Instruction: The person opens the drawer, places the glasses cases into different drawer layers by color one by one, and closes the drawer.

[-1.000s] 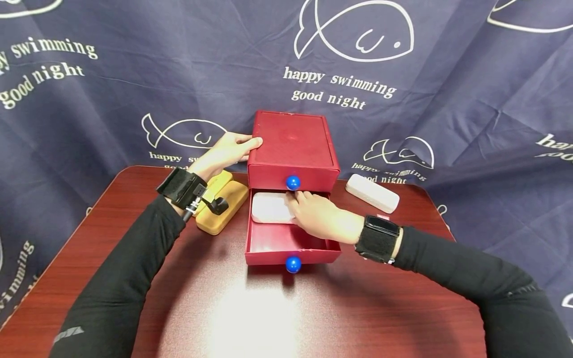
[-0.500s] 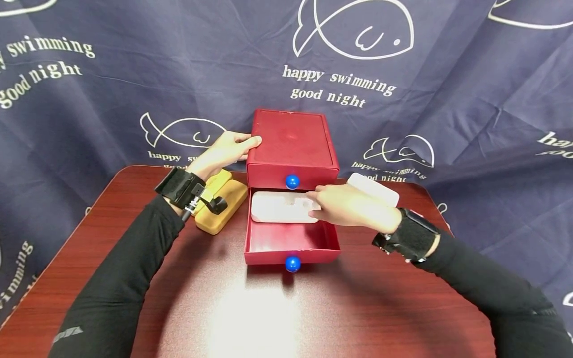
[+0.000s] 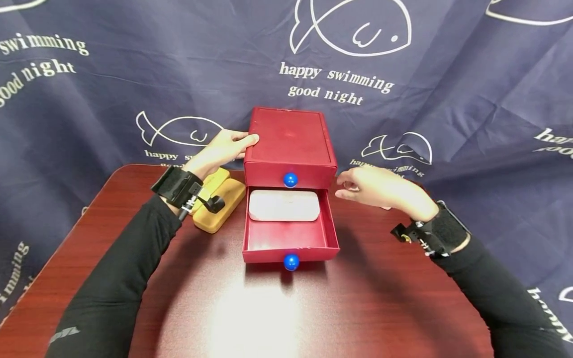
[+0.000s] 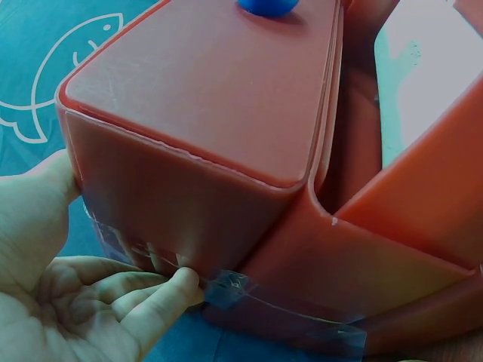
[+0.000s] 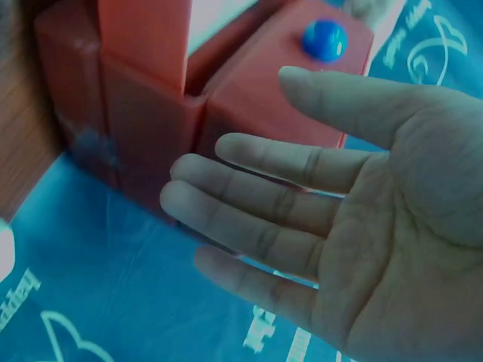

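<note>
My left hand (image 3: 224,147) steadies the left side of a red two-drawer box (image 3: 288,134), thumb over the top edge. In the left wrist view its bent fingertips touch the side wall. The upper drawer is closed; the lower drawer (image 3: 286,238) is pulled out. At its back lies a white, rounded case (image 3: 284,205), like a glasses case. Just right of the box hovers my right hand (image 3: 378,189), holding nothing. The right wrist view shows that palm (image 5: 377,219) with spread fingers.
A yellow case (image 3: 224,206) lies left of the box, partly behind the left wrist's camera. Blue knobs stick out from both drawers, the lower knob (image 3: 291,262) nearest me. A dark blue fish-print curtain (image 3: 215,59) hangs behind the brown table (image 3: 179,293).
My right hand has let go of the white case and moved right, out of the lower drawer. It now covers the second white case on the table. The left hand stays put.
</note>
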`<state>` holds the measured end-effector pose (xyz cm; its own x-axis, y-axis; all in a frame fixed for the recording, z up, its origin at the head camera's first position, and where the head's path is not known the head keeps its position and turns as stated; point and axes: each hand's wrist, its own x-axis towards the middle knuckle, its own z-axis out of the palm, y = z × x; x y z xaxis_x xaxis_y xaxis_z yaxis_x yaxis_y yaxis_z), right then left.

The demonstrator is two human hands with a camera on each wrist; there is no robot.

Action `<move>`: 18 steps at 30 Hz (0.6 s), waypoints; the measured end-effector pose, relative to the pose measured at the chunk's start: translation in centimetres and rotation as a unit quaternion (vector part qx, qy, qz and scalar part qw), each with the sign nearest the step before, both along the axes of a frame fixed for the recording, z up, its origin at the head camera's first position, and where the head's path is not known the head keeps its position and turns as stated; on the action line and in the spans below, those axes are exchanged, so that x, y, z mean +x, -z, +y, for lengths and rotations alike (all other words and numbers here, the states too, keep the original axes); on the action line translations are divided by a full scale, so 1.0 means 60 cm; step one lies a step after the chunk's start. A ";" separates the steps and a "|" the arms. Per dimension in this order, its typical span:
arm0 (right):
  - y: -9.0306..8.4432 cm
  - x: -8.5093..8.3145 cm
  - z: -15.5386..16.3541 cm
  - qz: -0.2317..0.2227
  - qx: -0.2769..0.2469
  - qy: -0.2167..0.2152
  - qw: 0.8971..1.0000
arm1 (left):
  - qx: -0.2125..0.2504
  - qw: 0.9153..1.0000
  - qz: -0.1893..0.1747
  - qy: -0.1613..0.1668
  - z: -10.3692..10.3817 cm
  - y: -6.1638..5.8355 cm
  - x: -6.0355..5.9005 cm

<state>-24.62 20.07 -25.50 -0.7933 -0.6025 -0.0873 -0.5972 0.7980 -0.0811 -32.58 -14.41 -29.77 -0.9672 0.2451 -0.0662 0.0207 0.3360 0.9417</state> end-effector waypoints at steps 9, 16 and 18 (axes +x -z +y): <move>0.015 -0.057 0.065 0.011 -0.026 0.083 0.996 | -0.009 1.000 0.001 0.007 -0.008 -0.005 0.003; 0.060 -0.102 0.123 -0.007 -0.061 0.146 0.987 | -0.010 1.000 0.005 0.019 -0.004 -0.004 0.003; 0.076 -0.112 0.140 -0.013 -0.076 0.156 0.985 | -0.013 1.000 0.004 0.023 0.000 -0.003 0.001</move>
